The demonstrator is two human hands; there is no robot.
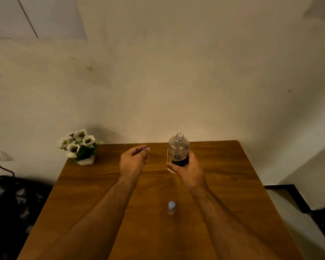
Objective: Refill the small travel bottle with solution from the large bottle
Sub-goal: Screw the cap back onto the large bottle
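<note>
In the right hand (190, 170), uncapped large bottle (177, 152) labelled "re.nu".

Brown wooden table (223, 194) with visible grain, pushed up against a pale wall. At the far left corner, a small white pot of white flowers (82, 147), standing upright right at the table's edge. Toward the near middle, a small travel bottle (171, 208) with a light blue cap, upright on the wood, well apart from the flower pot. Clear body, contents too small to make out. Rest of the surface bare wood, lit more warmly at the far edge near the wall, darker toward the near corners. Right edge running straight, left edge beside a dark patterned bundle below.
</note>
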